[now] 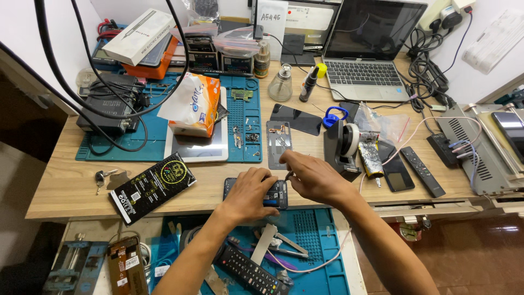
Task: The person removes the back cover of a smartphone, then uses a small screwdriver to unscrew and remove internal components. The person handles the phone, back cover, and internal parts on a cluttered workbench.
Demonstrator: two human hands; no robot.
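An opened phone (pixel 277 194) with its back off lies at the front edge of the wooden desk (pixel 60 186). My left hand (pixel 248 194) lies flat over the phone's left half and presses it down. My right hand (pixel 310 176) hovers at the phone's upper right corner, its fingertips pinched on a small dark tool or part that is too small to make out. A grey phone frame (pixel 278 143) lies just beyond my hands, and a black glass panel (pixel 297 119) lies behind it.
A black box (pixel 152 188) lies left of the phone, a tablet (pixel 197 147) under a tissue pack (pixel 191 104) behind it. A tape stand (pixel 341 146), another phone (pixel 396 171) and a remote (pixel 423 170) sit right. A laptop (pixel 365 49) stands at the back. A lower tray holds a remote (pixel 248 269) and tweezers (pixel 286 246).
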